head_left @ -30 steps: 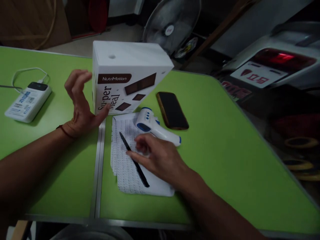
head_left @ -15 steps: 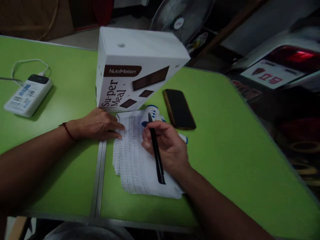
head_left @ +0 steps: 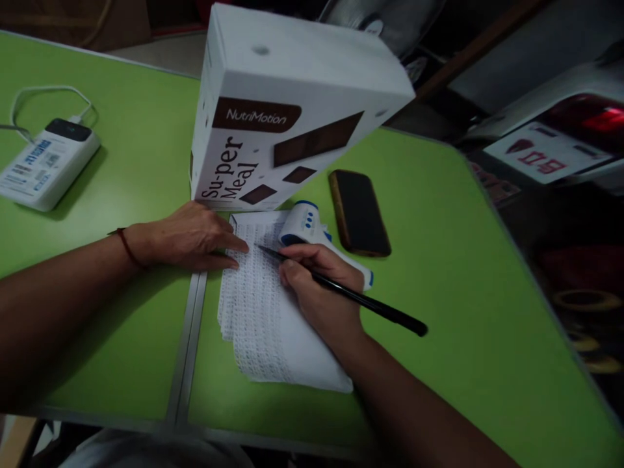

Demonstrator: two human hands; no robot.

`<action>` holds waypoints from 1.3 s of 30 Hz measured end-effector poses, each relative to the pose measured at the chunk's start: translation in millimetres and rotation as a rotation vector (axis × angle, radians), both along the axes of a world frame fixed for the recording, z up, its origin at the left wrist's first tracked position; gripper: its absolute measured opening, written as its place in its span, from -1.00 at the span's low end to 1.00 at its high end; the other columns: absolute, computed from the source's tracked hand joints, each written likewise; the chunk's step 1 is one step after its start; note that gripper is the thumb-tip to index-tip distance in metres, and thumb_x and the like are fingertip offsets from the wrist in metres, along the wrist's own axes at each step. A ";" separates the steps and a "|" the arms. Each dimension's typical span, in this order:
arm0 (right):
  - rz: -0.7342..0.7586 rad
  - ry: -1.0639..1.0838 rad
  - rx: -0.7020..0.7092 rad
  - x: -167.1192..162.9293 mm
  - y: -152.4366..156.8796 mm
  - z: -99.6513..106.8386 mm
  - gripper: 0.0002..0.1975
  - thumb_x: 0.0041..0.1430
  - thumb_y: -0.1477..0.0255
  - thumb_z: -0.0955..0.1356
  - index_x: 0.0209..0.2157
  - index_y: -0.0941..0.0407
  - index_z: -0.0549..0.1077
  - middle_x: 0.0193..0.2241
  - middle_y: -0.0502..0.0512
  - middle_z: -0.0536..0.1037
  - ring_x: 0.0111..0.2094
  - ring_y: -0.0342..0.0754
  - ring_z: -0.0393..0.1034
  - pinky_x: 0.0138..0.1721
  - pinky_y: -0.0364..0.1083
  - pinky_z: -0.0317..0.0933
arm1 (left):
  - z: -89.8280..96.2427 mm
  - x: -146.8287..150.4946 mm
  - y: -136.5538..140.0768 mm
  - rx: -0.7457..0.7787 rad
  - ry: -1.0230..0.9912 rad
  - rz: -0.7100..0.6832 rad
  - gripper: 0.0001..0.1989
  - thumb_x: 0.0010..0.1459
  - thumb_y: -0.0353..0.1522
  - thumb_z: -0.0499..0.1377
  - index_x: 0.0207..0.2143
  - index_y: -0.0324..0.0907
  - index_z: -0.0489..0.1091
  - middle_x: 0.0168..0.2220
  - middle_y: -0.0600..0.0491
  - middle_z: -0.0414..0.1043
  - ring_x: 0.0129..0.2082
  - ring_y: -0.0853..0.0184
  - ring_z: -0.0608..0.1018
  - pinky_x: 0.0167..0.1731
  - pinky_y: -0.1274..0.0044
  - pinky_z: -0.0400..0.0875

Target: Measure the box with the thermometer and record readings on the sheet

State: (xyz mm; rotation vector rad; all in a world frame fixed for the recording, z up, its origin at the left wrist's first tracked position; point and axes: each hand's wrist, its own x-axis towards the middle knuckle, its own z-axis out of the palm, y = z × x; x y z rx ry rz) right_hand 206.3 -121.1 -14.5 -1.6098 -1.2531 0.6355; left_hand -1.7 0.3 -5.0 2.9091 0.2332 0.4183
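A stack of paper sheets (head_left: 263, 312) covered in dense rows of small writing lies on the table, its right part blank. My left hand (head_left: 195, 237) rests at the sheets' upper left edge, index finger and thumb stretched onto the paper, the other fingers partly hidden. Between the fingers of my right hand (head_left: 326, 286) is a black pen (head_left: 375, 307), its tip pointing left at the writing near my left index finger. Whether the tip touches the paper I cannot tell. Behind my right hand lies a white and blue infrared thermometer (head_left: 302, 221), partly covered by it.
A tall white NutriMotion box (head_left: 253, 123) stands just beyond the papers. To the right lies a dark phone (head_left: 361, 211). A white power bank (head_left: 51, 162) with a cable sits at the left of the green table (head_left: 453, 312). Past the far edge stands a fan (head_left: 390, 19).
In my right hand the pen has swung from pointing away, up off the page, to pointing left toward the writing. My left hand stays on the paper. The view has shifted slightly.
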 end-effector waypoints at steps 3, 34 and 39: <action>-0.030 -0.089 0.016 -1.5 1.0 0.1 -0.90 -0.08 0.41 0.38 -0.46 0.07 0.55 -0.58 -0.03 0.52 -0.56 -0.12 0.37 -0.50 -0.09 0.33 | 1.3 0.2 -0.7 -0.013 0.023 0.006 -0.71 0.32 -0.18 0.14 -0.09 -0.12 0.56 -0.35 0.02 0.61 -0.42 0.36 0.56 -0.50 0.56 0.21; -0.059 -0.106 -0.033 -3.8 2.0 2.3 -0.89 -0.09 0.40 0.34 -0.51 0.05 0.54 -0.62 -0.05 0.53 -0.58 -0.12 0.36 -0.50 -0.09 0.33 | -2.2 1.5 0.7 0.028 -0.043 -0.014 -0.70 0.33 -0.17 0.12 -0.12 -0.12 0.56 -0.40 0.05 0.60 -0.48 0.36 0.54 -0.53 0.53 0.15; -0.038 -0.107 -0.030 -3.4 2.1 1.1 -0.90 -0.09 0.42 0.34 -0.50 0.04 0.54 -0.61 -0.04 0.54 -0.58 -0.11 0.37 -0.50 -0.09 0.33 | -0.2 2.2 0.1 0.002 0.018 0.003 -0.71 0.32 -0.17 0.13 -0.13 -0.12 0.57 -0.38 0.03 0.61 -0.45 0.35 0.54 -0.51 0.54 0.18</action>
